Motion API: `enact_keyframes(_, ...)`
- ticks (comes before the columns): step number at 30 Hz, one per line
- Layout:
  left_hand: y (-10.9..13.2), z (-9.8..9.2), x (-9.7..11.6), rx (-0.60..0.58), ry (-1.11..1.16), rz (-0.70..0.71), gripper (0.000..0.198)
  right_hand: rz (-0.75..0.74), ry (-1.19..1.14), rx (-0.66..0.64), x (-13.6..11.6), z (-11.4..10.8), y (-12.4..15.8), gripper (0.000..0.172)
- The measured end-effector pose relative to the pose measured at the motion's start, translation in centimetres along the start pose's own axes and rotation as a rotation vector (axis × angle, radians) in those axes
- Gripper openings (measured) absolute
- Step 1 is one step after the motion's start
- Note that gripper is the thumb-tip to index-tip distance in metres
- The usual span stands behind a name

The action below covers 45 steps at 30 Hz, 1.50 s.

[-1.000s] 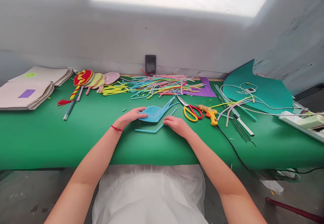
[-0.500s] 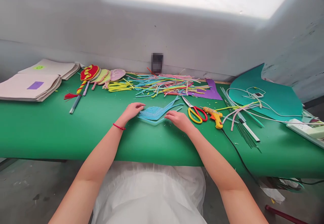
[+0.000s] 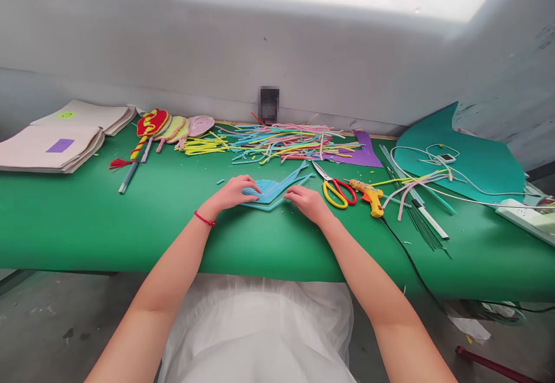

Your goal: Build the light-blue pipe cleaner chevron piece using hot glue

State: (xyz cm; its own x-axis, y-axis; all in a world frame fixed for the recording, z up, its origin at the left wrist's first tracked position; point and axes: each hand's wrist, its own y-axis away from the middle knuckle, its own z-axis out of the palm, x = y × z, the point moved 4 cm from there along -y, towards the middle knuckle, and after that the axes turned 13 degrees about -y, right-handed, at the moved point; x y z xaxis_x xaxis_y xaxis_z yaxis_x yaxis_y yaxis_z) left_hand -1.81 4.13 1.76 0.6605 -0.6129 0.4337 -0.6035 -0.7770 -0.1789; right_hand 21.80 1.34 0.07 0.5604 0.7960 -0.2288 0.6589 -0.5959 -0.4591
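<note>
A blue piece made of nested, bent pipe cleaners [image 3: 269, 190] lies on the green table in front of me, its long ends pointing up and to the right. My left hand [image 3: 237, 191] rests over its left side, fingers curled on the edge. My right hand [image 3: 303, 199] pinches a light-blue pipe cleaner [image 3: 277, 203] that runs along the piece's lower edge. Just right of the piece lie scissors [image 3: 336, 189] with red and yellow handles. A short blue offcut [image 3: 220, 181] sits above my left hand.
Behind lies a pile of coloured pipe cleaners [image 3: 286, 140]. A yellow glue gun [image 3: 368, 196] with a black cord is at the right, near green wires [image 3: 416, 221] and a teal sheet [image 3: 481, 163]. Finished pieces [image 3: 154, 123] and paper stacks [image 3: 52, 146] are at the left.
My left hand has moved right onto the blue piece, covering its left end. The strip along the lower edge now lies closer against the piece. A short blue offcut now shows above my left hand.
</note>
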Motion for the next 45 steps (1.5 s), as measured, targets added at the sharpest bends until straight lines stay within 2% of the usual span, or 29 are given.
enact_keyframes(7, 0.0, 0.7, 1.1, -0.078, -0.110, 0.046, 0.026, 0.022, 0.000, 0.018, 0.2, 0.5, -0.1, 0.027)
enact_keyframes(15, -0.5, 2.0, 1.3, -0.057, -0.146, 0.069, 0.025, 0.062, 0.007, 0.043, 0.7, 0.7, -0.1, 0.026)
enact_keyframes(29, -0.7, 2.1, 2.2, -0.037, -0.163, 0.089, 0.018, 0.082, 0.016, 0.045, 1.1, 1.0, -0.2, 0.026)
enact_keyframes(38, -0.8, 2.2, 2.3, -0.061, -0.152, 0.081, 0.017, 0.115, -0.128, 0.068, 1.7, 1.4, -0.1, 0.027)
enact_keyframes(45, -0.8, 2.2, 2.2, -0.053, -0.125, 0.090, 0.017, 0.183, -0.188, 0.207, 2.0, 1.0, 0.1, 0.028)
